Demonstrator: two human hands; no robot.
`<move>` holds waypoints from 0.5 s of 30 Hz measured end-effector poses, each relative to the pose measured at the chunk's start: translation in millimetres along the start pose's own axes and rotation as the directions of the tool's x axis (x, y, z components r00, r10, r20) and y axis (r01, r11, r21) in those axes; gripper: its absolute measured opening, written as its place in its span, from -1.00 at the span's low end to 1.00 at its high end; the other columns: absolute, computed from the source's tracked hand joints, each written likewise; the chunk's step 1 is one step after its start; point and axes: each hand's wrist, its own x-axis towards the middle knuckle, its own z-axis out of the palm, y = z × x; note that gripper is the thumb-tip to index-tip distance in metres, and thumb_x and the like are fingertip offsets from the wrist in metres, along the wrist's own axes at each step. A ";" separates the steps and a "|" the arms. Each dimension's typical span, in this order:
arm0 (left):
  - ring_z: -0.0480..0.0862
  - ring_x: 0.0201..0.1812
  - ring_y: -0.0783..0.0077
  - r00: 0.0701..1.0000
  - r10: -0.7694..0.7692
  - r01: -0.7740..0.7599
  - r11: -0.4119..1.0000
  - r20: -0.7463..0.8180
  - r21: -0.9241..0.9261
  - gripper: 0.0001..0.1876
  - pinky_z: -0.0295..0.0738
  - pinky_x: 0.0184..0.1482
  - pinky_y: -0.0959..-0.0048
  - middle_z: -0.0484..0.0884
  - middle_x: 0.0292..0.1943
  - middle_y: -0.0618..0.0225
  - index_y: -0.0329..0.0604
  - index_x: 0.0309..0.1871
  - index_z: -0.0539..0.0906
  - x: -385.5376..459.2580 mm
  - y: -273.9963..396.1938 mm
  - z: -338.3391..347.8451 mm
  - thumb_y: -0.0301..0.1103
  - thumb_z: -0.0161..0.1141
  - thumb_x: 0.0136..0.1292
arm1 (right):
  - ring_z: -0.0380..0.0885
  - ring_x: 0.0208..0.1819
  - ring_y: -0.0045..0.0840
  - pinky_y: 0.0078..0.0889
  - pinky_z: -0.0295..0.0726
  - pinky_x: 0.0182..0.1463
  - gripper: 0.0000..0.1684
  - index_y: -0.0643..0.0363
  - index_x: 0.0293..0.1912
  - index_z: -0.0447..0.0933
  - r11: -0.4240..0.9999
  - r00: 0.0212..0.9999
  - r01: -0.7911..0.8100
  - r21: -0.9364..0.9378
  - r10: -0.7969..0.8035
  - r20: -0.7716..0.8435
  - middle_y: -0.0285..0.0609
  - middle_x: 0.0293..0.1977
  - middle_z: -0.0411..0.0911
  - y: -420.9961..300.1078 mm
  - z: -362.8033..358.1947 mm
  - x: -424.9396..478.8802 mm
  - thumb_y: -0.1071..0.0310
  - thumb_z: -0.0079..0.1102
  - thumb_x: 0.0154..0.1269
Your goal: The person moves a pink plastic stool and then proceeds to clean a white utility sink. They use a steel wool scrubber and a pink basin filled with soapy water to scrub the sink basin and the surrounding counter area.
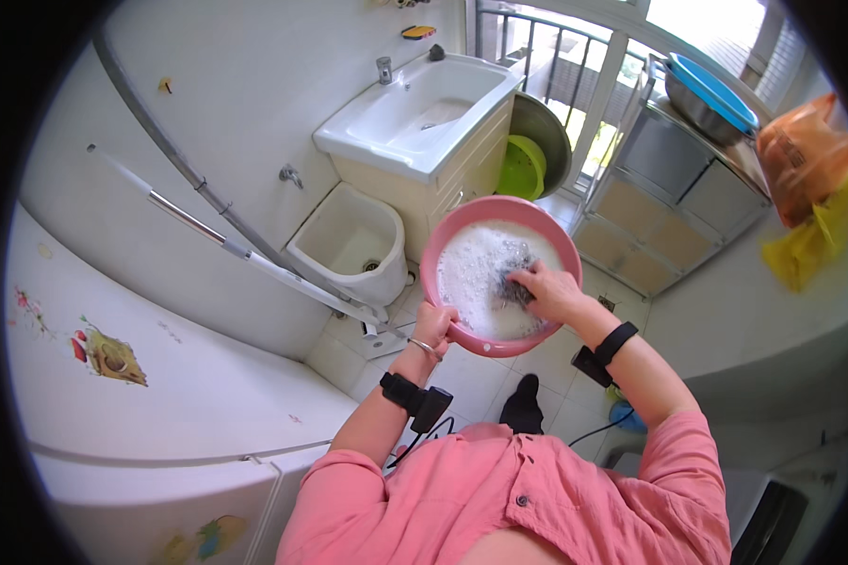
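Observation:
A pink plastic basin (500, 348) of white, foamy water is held up in front of me above the tiled floor. My left hand (435, 326) grips its near-left rim, thumb over the edge. Inside the basin, my right hand (552, 291) has its fingers closed on a dark grey scrubber (514, 279), which looks like steel wool and is partly covered by suds. Foam and fingers hide its full shape.
Ahead are a white washbasin (459, 92) on a cabinet and a low ceramic mop sink (339, 233). A mop (254, 258) leans along the left wall, near a white refrigerator (184, 395). A metal cabinet (668, 191) bearing stacked basins (710, 99) and hanging plastic bags (809, 159) are at right.

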 end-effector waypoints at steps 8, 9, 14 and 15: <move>0.45 -0.64 0.41 0.914 0.397 -0.392 0.917 -0.086 0.071 -0.71 0.36 -0.68 0.45 0.44 -0.53 0.33 -0.33 -0.30 0.48 82.3 77.8 66.0 -0.72 0.00 -0.21 | 0.49 -0.15 -0.16 -0.22 0.45 -0.09 -0.35 -0.17 0.07 0.40 0.930 0.913 0.366 0.023 -0.354 -0.204 -0.08 -0.07 0.36 88.5 -102.5 176.3 0.44 0.24 -0.10; 0.44 -0.64 0.42 0.893 0.437 -0.429 0.899 -0.107 0.092 -0.70 0.34 -0.69 0.46 0.44 -0.52 0.33 -0.32 -0.29 0.48 106.6 100.5 61.3 -0.72 0.00 -0.20 | 0.48 -0.15 -0.16 -0.22 0.45 -0.10 -0.36 -0.17 0.07 0.40 0.927 0.918 0.375 0.013 -0.369 -0.145 -0.09 -0.08 0.36 87.2 -113.4 199.0 0.44 0.24 -0.11; 0.40 -0.70 0.48 0.933 0.123 -0.178 0.975 -0.339 -0.137 -0.80 0.13 -0.79 0.53 0.42 -0.58 0.34 -0.33 -0.39 0.47 147.1 141.7 67.3 -0.69 0.01 -0.19 | 0.49 -0.18 -0.17 -0.22 0.47 -0.09 -0.40 -0.18 0.07 0.40 0.779 0.753 0.624 0.054 -0.582 -0.307 -0.11 -0.11 0.39 108.0 -141.8 293.2 0.42 0.22 -0.04; 0.39 -0.72 0.49 0.928 0.126 -0.179 0.976 -0.351 -0.122 -0.82 0.09 -0.80 0.53 0.41 -0.59 0.34 -0.34 -0.42 0.46 163.6 148.0 68.9 -0.69 0.02 -0.19 | 0.49 -0.18 -0.16 -0.21 0.47 -0.09 -0.41 -0.17 0.07 0.40 0.759 0.735 0.644 0.097 -0.578 -0.355 -0.10 -0.11 0.40 121.2 -145.3 321.1 0.41 0.21 -0.02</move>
